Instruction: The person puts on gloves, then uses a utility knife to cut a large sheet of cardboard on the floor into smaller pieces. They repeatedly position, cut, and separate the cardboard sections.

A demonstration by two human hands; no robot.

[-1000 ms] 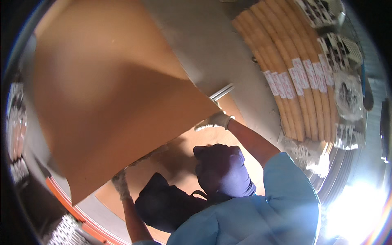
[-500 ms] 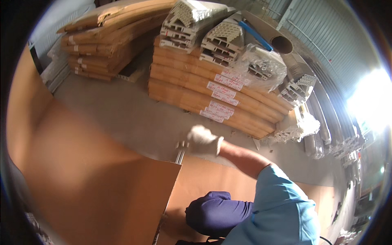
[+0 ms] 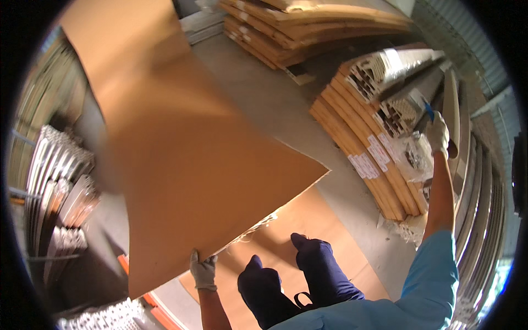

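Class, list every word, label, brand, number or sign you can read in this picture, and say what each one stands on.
No text here can be read.
White labels on the stacked long brown cartons: marks show, but too small and blurred to read.
Farther carton stack: nothing readable.
Brown sheet at the left hand: no writing shows.
Blue item at the right hand: no text can be made out.

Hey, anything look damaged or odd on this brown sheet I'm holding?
Yes: pale, stringy wisps stick out along the near edge of the brown sheet, right of your left hand. That edge looks ragged, possibly frayed.
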